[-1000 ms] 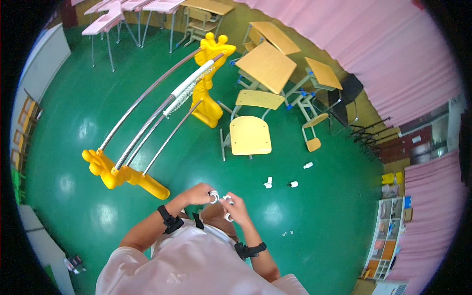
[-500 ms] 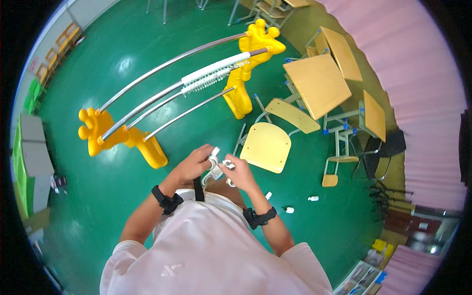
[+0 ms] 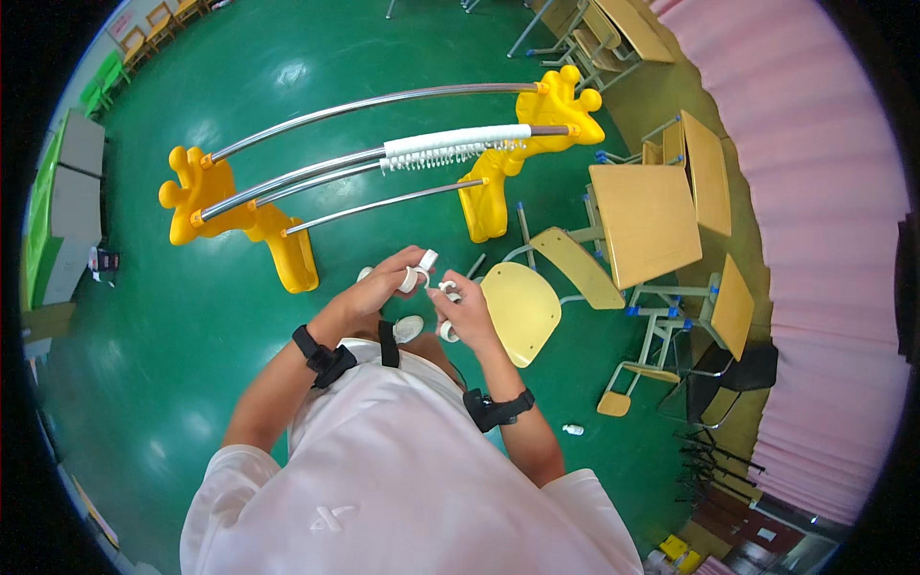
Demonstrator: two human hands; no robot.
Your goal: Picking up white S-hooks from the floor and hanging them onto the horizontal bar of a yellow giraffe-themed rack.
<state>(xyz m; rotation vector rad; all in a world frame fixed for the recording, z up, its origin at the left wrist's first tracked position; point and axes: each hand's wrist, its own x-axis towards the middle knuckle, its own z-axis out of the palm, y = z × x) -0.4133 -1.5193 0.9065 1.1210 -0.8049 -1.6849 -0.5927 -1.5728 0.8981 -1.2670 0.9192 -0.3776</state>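
White ring-shaped pieces (image 3: 409, 280) are held on the near side of the rack (image 3: 289, 254), below its bars in the view, by the left hand (image 3: 387, 280), whose fingers are curled around them. More white curved pieces (image 3: 448, 332) are gripped by the right hand (image 3: 467, 311), also on the near side of the rack. The two hands are held just beside each other with a narrow gap between; whether their pieces touch cannot be told. A black strap (image 3: 324, 359) is worn on the left wrist, and another is worn on the right.

The rack is formed of curved silver bars set between two yellow giraffe-shaped ends. Around one bar, toward the rack's right end, a white sleeve (image 3: 455, 142) is fitted, and a row of small white loops (image 3: 446, 158) is seen hanging along its lower edge.

To the right of the rack and nearer, a yellow chair (image 3: 520, 305) is placed. Farther right of the rack, a wooden-topped table (image 3: 647, 225) is seen, with other tables around it, and beyond them a pink curtain (image 3: 815, 240) is hung. Well to the near right of the rack, a white bottle (image 3: 573, 430) is seen lying on the green floor (image 3: 144, 383).
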